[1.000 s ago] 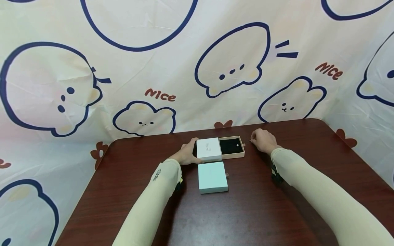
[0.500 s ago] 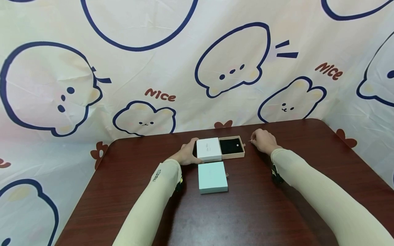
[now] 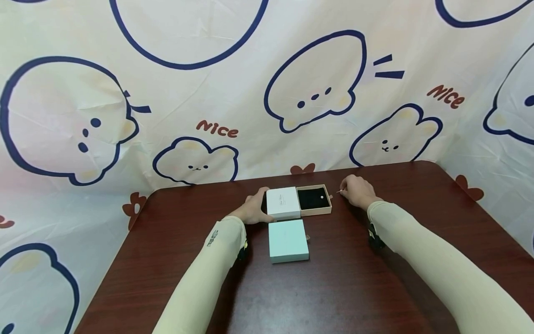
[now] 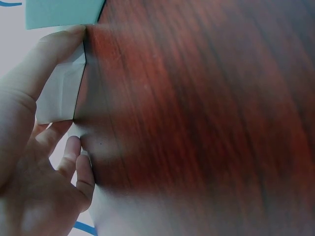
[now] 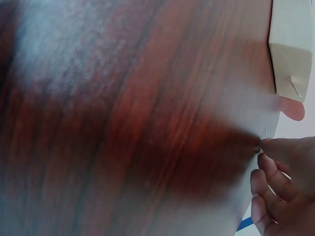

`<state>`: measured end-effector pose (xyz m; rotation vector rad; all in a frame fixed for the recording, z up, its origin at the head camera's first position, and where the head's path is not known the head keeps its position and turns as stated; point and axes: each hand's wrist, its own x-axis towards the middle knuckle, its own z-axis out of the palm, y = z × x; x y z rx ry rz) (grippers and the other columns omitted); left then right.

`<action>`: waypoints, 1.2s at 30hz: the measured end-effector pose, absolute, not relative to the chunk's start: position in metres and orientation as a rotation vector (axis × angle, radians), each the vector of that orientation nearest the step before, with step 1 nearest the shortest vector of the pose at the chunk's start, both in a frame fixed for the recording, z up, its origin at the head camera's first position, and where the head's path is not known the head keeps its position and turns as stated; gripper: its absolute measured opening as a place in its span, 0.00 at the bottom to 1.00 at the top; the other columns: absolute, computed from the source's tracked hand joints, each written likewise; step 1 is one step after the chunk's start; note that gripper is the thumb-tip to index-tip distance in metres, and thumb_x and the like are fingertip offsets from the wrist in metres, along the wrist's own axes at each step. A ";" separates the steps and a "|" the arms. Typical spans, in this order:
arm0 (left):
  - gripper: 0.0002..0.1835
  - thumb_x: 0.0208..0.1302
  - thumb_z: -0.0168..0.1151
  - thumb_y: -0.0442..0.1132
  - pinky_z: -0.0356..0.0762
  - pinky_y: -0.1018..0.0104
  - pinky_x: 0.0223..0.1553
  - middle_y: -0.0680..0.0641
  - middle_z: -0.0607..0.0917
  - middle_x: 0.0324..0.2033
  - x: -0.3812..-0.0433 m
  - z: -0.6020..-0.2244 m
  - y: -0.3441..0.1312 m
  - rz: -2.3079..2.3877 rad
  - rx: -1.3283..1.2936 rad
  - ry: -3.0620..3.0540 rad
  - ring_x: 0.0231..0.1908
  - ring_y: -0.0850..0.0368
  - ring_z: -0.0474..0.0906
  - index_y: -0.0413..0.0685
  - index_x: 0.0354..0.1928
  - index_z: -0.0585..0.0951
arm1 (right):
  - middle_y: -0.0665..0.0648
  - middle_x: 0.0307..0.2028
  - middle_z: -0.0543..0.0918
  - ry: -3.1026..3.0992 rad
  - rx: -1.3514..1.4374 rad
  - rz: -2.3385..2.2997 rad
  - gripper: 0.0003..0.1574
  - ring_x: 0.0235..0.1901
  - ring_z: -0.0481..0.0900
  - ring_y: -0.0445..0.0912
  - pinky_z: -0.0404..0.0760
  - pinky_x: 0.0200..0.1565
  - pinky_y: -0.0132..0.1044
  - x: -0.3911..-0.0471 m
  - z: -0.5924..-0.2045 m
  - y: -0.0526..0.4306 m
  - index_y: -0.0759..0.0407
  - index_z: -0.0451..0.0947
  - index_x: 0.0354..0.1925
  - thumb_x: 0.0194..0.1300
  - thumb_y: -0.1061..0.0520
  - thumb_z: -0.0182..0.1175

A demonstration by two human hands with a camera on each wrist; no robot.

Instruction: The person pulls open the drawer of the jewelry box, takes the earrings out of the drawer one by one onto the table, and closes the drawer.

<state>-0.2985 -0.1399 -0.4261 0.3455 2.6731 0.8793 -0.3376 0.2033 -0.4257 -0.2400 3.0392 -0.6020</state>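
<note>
In the head view, my left hand [image 3: 250, 208] grips the left end of a white box sleeve [image 3: 282, 203], with the thumb along its near side. The box's cream drawer [image 3: 315, 211] is pulled out to the right. A small white bead [image 3: 322, 197] shows on its black pad [image 3: 308, 199]. To the right of the drawer, my right hand [image 3: 358, 190] pinches a thin pin-like piece [image 5: 266, 132] between thumb and forefinger; its fine tip points toward the drawer, and the rest is hidden by the fingers. The left wrist view shows the thumb [image 4: 47, 64] pressed against the sleeve's side.
A closed mint-green box [image 3: 289, 240] lies just in front of the white one, a small ribbon tab [image 3: 308, 237] at its right side. Both rest on a dark red-brown wooden table [image 3: 292, 297]. A cloth printed with cartoon bears [image 3: 196, 162] hangs behind the table's far edge.
</note>
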 end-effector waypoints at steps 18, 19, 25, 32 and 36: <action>0.56 0.57 0.77 0.45 0.64 0.43 0.67 0.40 0.69 0.68 -0.300 -0.427 -0.141 0.861 0.359 2.687 0.70 0.40 0.59 0.51 0.79 0.49 | 0.62 0.39 0.86 3.034 -0.239 -0.615 0.12 0.36 0.80 0.52 0.77 0.38 0.46 -0.336 -0.423 0.203 0.65 0.84 0.46 0.71 0.59 0.59; 0.56 0.57 0.77 0.45 0.64 0.43 0.67 0.40 0.69 0.68 -0.300 -0.427 -0.140 0.857 0.360 2.689 0.69 0.41 0.59 0.51 0.79 0.49 | 0.62 0.39 0.86 3.032 -0.240 -0.618 0.12 0.36 0.80 0.52 0.77 0.38 0.46 -0.336 -0.423 0.203 0.65 0.84 0.46 0.71 0.59 0.59; 0.56 0.58 0.76 0.45 0.65 0.44 0.66 0.40 0.70 0.67 -0.300 -0.427 -0.140 0.849 0.363 2.692 0.68 0.41 0.60 0.52 0.79 0.48 | 0.63 0.40 0.86 3.018 -0.244 -0.637 0.13 0.35 0.79 0.52 0.77 0.38 0.45 -0.336 -0.422 0.204 0.66 0.83 0.48 0.71 0.59 0.59; 0.56 0.58 0.76 0.45 0.64 0.44 0.67 0.40 0.69 0.68 -0.300 -0.427 -0.140 0.850 0.369 2.685 0.70 0.40 0.58 0.52 0.79 0.48 | 0.63 0.38 0.85 3.025 -0.250 -0.628 0.13 0.34 0.79 0.52 0.76 0.37 0.44 -0.336 -0.424 0.205 0.66 0.83 0.47 0.71 0.59 0.60; 0.56 0.58 0.76 0.45 0.64 0.44 0.67 0.40 0.69 0.68 -0.300 -0.427 -0.140 0.854 0.368 2.688 0.69 0.41 0.59 0.52 0.79 0.49 | 0.62 0.37 0.85 3.023 -0.247 -0.629 0.13 0.34 0.79 0.51 0.76 0.36 0.43 -0.335 -0.424 0.206 0.66 0.83 0.47 0.71 0.58 0.60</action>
